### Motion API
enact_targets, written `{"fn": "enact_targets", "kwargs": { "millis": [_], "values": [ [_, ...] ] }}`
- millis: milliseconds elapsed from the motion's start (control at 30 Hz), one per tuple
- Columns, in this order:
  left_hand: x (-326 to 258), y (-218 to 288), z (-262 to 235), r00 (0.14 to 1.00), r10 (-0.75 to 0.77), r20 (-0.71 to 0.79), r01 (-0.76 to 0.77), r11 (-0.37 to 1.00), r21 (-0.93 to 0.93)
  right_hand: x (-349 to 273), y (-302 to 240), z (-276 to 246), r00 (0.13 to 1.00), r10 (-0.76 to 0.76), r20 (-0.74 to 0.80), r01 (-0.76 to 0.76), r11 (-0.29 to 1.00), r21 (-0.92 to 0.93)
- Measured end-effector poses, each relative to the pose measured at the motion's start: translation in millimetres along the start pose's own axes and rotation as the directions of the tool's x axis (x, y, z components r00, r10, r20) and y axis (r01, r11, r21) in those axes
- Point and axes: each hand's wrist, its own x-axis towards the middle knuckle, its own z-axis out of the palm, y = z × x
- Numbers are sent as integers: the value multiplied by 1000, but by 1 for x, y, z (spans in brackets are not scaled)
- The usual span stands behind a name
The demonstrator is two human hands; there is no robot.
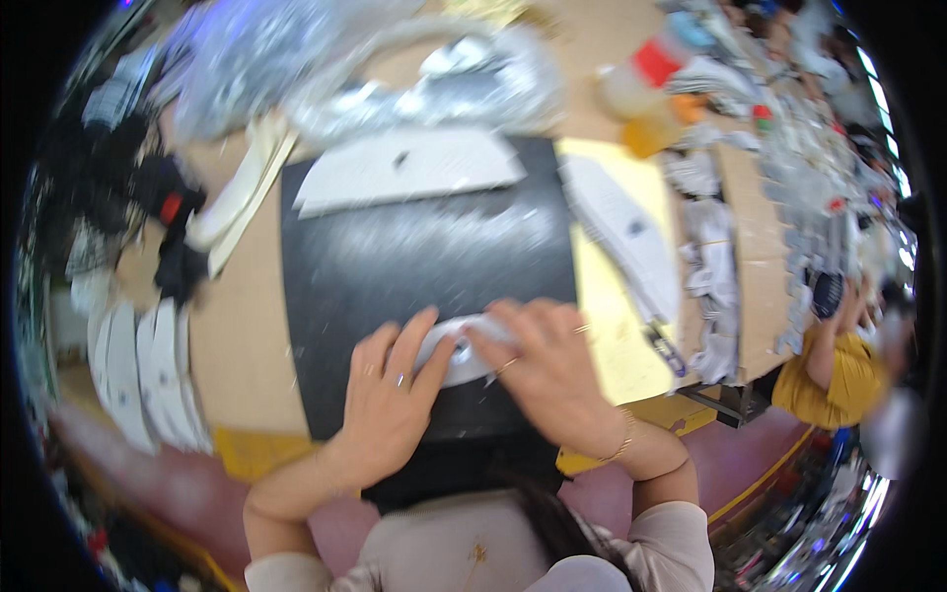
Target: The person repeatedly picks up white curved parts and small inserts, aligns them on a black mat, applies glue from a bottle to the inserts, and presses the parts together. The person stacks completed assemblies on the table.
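Observation:
In front of me on the black board (434, 257) is a small white fabric piece (462, 363), sock-like, with a dark mark near its middle. My left hand (390, 405) holds its left end, thumb on top by the mark, the other fingers reaching forward. On the other end my right hand (552, 370) has its thumb and bent fingers; motion blur softens them, and both ends are covered. A larger white fabric piece (409, 173) with a dark mark lies flat at the board's far edge.
Right of the board, a curved white piece (626, 222) with a dark clip (666, 350) lies on yellow sheet (631, 370). White pieces (148, 370) hang over the table's left edge. Clear plastic bags (434, 89), bottles (651, 74) and white bundles (712, 276) lie around. A person in yellow (834, 380) is at right.

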Motion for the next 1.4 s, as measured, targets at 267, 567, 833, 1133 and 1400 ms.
{"fn": "enact_targets", "kwargs": {
  "millis": [267, 567, 833, 1133, 1400],
  "values": [
    [-1, -1, 16, 979, 202, 17, -203, 977, 70, -11, -17, 3, 984, -128, 123, 154, 960, -234],
    [-19, -9, 11, 970, 241, 16, -241, 971, 8, -34, -27, 12, 999, -41, -6, 40, 998, -49],
    [-13, -5, 4, 974, 223, 41, -222, 974, -37, -4, -5, 14, 988, 107, -109, -103, 994, 42],
    [-25, -10, 5, 973, 230, 27, -226, 970, -91, -8, -12, 11, 985, 152, 81, -164, 969, 184],
    [-16, -33, -25, 973, 19, -229, -73, 971, -229, -14, 19, -26, 928, 373, 12, -287, 694, 660]
  ]
}}
